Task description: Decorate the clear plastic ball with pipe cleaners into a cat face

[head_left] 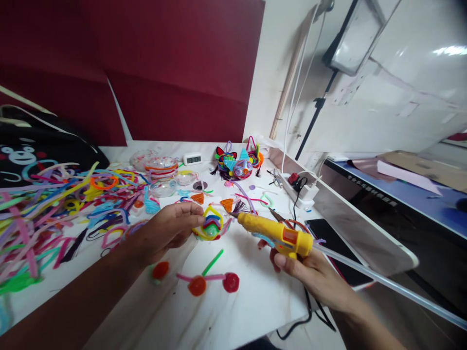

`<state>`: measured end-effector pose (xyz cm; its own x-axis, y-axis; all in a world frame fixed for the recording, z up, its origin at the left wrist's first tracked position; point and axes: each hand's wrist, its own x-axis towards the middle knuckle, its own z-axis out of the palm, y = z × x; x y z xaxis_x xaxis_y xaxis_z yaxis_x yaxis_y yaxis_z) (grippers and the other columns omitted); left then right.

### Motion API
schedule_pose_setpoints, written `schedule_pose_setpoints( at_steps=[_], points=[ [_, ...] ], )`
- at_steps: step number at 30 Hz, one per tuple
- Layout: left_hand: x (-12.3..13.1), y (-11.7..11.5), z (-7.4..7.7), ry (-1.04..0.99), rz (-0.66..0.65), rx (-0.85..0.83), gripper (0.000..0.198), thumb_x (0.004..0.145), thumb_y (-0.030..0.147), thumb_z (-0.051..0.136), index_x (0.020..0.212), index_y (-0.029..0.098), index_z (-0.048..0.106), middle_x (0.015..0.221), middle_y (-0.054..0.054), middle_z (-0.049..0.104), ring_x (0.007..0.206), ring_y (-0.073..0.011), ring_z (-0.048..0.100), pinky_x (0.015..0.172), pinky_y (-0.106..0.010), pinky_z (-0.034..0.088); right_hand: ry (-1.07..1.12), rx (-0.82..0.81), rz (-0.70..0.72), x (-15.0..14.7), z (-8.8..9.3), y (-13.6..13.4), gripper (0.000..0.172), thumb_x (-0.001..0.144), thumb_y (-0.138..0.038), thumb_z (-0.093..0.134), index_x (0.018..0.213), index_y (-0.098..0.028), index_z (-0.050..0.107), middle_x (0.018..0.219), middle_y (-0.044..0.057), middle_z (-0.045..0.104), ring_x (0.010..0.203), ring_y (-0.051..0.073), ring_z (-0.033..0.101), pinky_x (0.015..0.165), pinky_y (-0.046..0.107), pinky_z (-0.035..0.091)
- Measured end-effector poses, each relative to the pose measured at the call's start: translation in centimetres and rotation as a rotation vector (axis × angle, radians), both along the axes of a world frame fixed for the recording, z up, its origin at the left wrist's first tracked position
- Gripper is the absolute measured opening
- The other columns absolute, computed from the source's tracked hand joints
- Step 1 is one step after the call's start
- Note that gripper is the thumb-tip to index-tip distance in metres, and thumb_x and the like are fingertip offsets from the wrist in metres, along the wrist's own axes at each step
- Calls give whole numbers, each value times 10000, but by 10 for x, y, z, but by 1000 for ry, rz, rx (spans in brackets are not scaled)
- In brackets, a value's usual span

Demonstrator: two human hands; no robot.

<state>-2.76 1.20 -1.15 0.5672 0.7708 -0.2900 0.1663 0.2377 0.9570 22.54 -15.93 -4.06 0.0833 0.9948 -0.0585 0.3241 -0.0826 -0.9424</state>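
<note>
left hand pinching the rainbow pipe-cleaner piece at its 9 o'clock edge, right hand wrapped round the yellow glue gun, nozzle near the piece's 2 o'clock; I'd brace that pinch, go light on glue

Glue gun smooth plastic; glue stick translucent, glossy; pipe cleaners fuzzy; counter smooth; maroon sheet matt; white wall glossy.

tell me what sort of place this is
Probably a craft workspace: a yellow glue gun in the right hand, a heap of pipe cleaners, and colourful ornaments at the back.
</note>
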Motion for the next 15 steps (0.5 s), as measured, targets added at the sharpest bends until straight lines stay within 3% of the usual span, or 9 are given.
schedule_pose_setpoints(
  at_steps=[8,15],
  points=[
    [-4,3,-2,-14,20,-2,224,735,317,693,863,186,562,446,111,303,388,-31,141,369,-159,98,20,7,-113,15,-3,-12,311,846,-507,635,894,-201,665,856,55,641,849,235,597,774,391,521],
    [-2,0,4,-5,61,11,203,734,296,696,845,189,563,457,106,294,399,-30,133,365,-152,88,-26,69,-138,19,-10,-21,295,867,-486,606,803,-198,618,793,32,572,795,206,565,755,355,510]
  ],
)
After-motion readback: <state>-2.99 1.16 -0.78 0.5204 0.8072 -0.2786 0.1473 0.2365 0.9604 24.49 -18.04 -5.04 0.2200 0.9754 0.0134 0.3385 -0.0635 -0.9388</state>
